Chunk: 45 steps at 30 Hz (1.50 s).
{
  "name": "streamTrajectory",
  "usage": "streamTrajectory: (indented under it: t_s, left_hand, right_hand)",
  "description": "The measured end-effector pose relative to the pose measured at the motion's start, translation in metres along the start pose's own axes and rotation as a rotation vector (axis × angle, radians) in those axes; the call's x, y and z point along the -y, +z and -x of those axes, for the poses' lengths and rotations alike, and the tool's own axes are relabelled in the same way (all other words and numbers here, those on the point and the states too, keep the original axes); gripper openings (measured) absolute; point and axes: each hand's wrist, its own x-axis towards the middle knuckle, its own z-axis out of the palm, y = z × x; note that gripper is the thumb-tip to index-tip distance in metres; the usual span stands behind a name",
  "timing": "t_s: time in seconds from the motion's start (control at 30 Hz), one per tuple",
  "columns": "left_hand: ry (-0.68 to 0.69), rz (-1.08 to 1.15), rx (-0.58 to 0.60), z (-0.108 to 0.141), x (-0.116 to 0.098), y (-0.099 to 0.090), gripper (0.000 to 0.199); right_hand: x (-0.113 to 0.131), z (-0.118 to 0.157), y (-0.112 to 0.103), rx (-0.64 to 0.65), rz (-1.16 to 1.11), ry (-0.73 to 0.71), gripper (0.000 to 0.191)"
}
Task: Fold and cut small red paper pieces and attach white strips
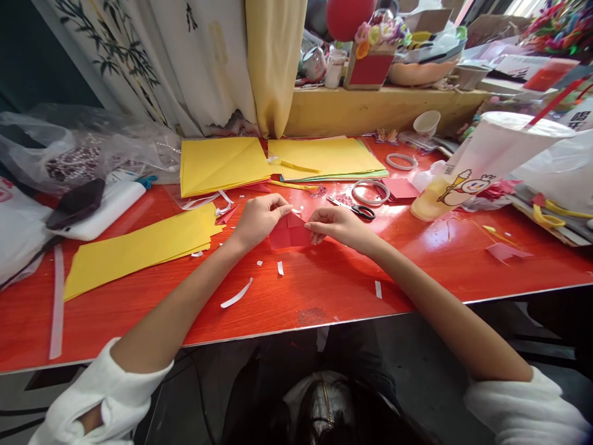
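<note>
- Your white sleeves (523, 402) sit nearest, cut off by the picture's lower border
- Your left hand (262, 217) is closed in a pinch on the folded red paper (291, 237), at its upper left
- Your right hand (339, 228) pinches its right side
- Between that paper and the near edge, your red tabletop (324, 281) gives open room, broken by white paper strips (237, 293)
- Black-handled scissors (364, 212) lie just beyond your right hand
- Your hands cover the paper's upper corners; whether it touches the table, you cannot tell

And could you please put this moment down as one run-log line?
Left hand: pinching red paper | Right hand: pinching same paper | Scissors: on table, beside ring | White scraps: on table
</note>
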Motion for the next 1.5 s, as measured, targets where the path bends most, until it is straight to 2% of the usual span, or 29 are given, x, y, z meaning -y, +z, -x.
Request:
streamTrajectory:
  t_s: [0.07, 0.2, 0.3, 0.43, 0.53, 0.7, 0.87, 0.97, 1.03, 1.23, 1.4, 1.5]
  left_hand:
    - [0.018, 0.032, 0.057, 0.001, 0.0, 0.001, 0.023]
    - [0.054, 0.085, 0.254, 0.004, -0.001, 0.005, 0.022]
    - [0.039, 0.089, 0.312, 0.006, 0.0, 0.009, 0.021]
    - [0.038, 0.202, 0.366, 0.005, 0.005, 0.011, 0.022]
    - [0.041, 0.226, 0.334, 0.003, 0.005, 0.007, 0.023]
    - [0.024, 0.148, 0.13, 0.0, 0.001, 0.0, 0.028]
    - [0.003, 0.135, 0.009, -0.003, 0.006, 0.0, 0.027]
    - [-0.026, 0.2, -0.072, -0.005, 0.012, 0.0, 0.025]
    - [-0.057, 0.272, -0.069, -0.005, 0.013, 0.001, 0.025]
    - [-0.138, 0.543, 0.067, -0.002, 0.006, 0.006, 0.024]
    - [-0.19, 0.608, 0.147, -0.001, 0.001, 0.004, 0.024]
    - [-0.228, 0.664, 0.156, -0.001, 0.0, 0.004, 0.021]
  right_hand:
    - [-0.001, 0.0, 0.0, 0.002, -0.007, 0.006, 0.019]
    - [-0.002, 0.0, -0.001, 0.019, 0.073, -0.056, 0.025]
    - [-0.001, 0.002, -0.001, 0.057, 0.118, -0.081, 0.026]
    - [0.004, 0.003, -0.002, 0.113, 0.074, -0.033, 0.025]
    - [0.005, 0.003, -0.002, 0.113, 0.024, -0.012, 0.026]
    - [-0.001, -0.001, -0.004, 0.12, -0.093, 0.015, 0.026]
    - [-0.003, -0.003, -0.006, 0.086, -0.148, 0.069, 0.017]
    - [0.0, -0.002, -0.006, 0.037, -0.165, 0.086, 0.015]
    - [0.002, -0.002, -0.005, -0.002, -0.177, 0.083, 0.016]
    - [-0.003, -0.004, -0.006, -0.057, -0.221, 0.074, 0.016]
    - [-0.007, -0.006, -0.01, -0.217, -0.284, -0.006, 0.023]
    - [-0.006, -0.006, -0.011, -0.256, -0.315, -0.048, 0.026]
